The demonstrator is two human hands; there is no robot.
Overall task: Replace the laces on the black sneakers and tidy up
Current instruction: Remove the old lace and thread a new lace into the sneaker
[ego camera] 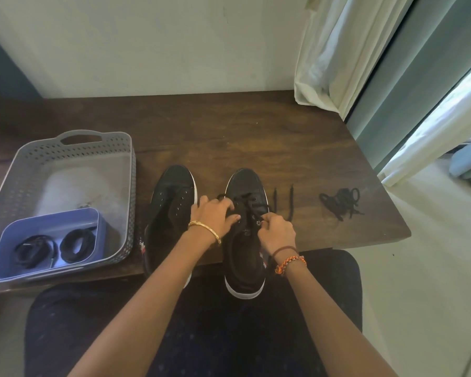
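working from the head view: the right hand (276,232) pinches a black lace (252,205) at an eyelet of the right sneaker (245,235), the left hand (215,213) curled on the tongue beside it. the lace looks limp and light; best taken near its stiff tip, just beyond the pinch.

dim, soft daylight from the right window (446,110); edges bowed.
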